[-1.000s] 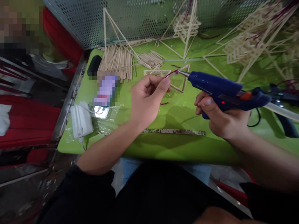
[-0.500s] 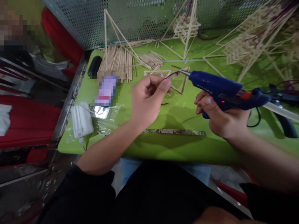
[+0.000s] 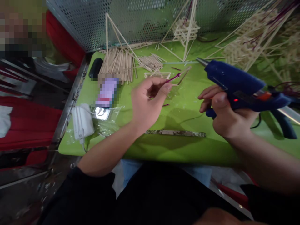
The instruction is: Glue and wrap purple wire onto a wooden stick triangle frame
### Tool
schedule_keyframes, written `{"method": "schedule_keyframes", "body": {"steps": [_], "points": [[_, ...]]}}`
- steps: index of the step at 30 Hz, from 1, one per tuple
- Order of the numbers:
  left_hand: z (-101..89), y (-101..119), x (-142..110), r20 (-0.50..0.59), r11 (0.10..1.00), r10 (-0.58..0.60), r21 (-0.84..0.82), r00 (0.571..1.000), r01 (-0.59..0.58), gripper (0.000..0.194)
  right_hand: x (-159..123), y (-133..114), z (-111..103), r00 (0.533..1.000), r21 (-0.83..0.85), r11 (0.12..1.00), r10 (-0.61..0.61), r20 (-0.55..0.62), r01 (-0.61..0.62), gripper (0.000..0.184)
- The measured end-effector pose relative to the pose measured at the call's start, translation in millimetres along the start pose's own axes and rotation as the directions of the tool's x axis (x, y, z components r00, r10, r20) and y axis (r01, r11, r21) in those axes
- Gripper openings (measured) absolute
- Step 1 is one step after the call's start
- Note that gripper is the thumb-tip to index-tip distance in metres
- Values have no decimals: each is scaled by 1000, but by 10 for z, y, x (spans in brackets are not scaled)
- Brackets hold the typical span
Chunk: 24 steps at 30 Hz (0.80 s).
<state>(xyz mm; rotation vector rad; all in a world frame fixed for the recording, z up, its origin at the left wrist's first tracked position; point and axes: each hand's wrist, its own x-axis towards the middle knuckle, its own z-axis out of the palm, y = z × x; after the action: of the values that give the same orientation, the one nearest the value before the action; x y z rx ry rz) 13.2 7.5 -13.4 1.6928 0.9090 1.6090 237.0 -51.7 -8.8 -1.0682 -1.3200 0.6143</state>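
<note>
My left hand (image 3: 147,103) pinches a thin purple strand (image 3: 172,77) between thumb and fingers, above the green table (image 3: 182,150). The strand's free end points toward a small stick frame (image 3: 157,75) lying flat behind it. My right hand (image 3: 228,117) grips a blue glue gun (image 3: 236,86) by its handle, finger near the trigger. The gun's metal nozzle (image 3: 201,61) points up and left, well clear of the strand. A red light glows on the gun's body.
Bundles of wooden sticks (image 3: 118,62) lie at the back left, beside a black object (image 3: 95,67). A white charger (image 3: 82,122) and clear plastic sit at the left edge. A flat stained stick (image 3: 174,133) lies near the front. Stick structures (image 3: 186,28) stand along the mesh wall.
The glue gun has lifted up and to the right, away from the strand's tip where its nozzle was touching. My left hand stays almost still with the strand.
</note>
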Motion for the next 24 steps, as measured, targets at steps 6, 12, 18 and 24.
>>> {"method": "schedule_keyframes", "body": {"steps": [6,12,18,24], "points": [[37,42,-64,-10,989,116,98,993,-115,14,47,-83,39,987,63,990,131,-92,-125,34],[15,30,-110,89,844,476,232,875,-483,24,153,-39,45,979,134,976,183,-93,-170,29],[-25,52,-132,229,689,593,352,772,-634,35,115,-15,2,977,87,975,210,-46,-205,30],[19,56,-135,225,714,565,349,794,-607,29,115,-44,8,984,89,982,172,-44,-167,34]]}}
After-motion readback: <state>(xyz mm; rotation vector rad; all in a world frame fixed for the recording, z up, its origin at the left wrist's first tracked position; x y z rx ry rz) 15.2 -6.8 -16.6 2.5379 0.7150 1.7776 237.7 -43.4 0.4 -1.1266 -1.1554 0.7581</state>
